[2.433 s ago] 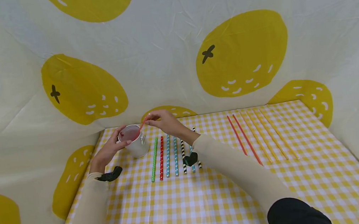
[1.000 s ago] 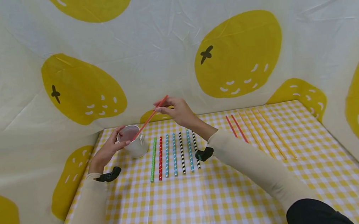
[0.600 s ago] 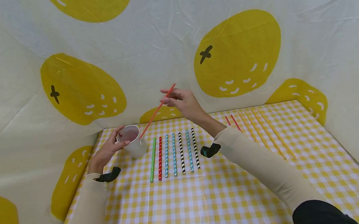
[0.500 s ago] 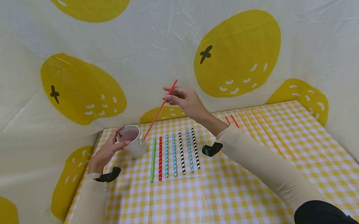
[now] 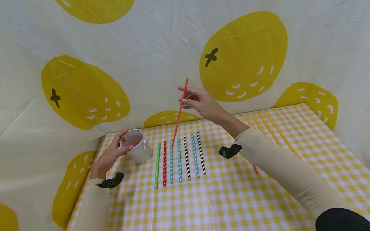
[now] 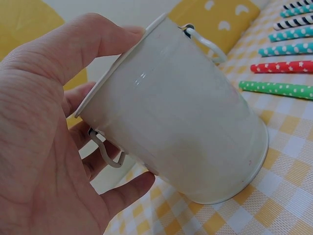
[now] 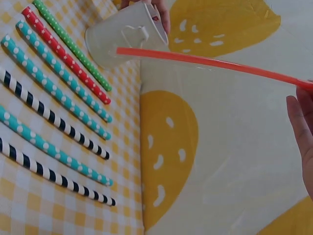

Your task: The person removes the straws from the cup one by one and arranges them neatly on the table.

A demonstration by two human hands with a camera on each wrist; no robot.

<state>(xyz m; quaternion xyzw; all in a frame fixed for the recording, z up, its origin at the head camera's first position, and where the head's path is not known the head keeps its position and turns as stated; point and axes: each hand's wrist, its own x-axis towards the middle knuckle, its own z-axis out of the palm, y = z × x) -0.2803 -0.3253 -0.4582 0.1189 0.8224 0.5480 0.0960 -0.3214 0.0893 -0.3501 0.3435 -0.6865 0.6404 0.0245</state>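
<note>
My left hand (image 5: pixel 110 155) holds a small white metal bucket (image 5: pixel 141 154) by its rim, on the left of the table. In the left wrist view the thumb lies on the bucket's rim and the fingers reach round its side, near a small loop handle (image 6: pixel 108 152). My right hand (image 5: pixel 205 104) pinches a plain red-orange straw (image 5: pixel 178 118) near its upper end, up in the air. The straw slants down, its lower end overlapping a blue dotted straw (image 5: pixel 171 166) in the head view. Dark red marks show inside the bucket.
Right of the bucket lie several patterned straws in a row: green (image 5: pixel 157 165), red (image 5: pixel 164 165), blue dotted and black-striped (image 5: pixel 187 159). Farther right, red (image 5: pixel 256 169) and yellow straws (image 5: pixel 273 126) are partly hidden by the right sleeve. A lemon-print sheet (image 5: pixel 163 58) hangs behind.
My right hand has drawn the red-orange straw up out of the bucket and carried it right, above the patterned straws. My left hand has stayed on the bucket.
</note>
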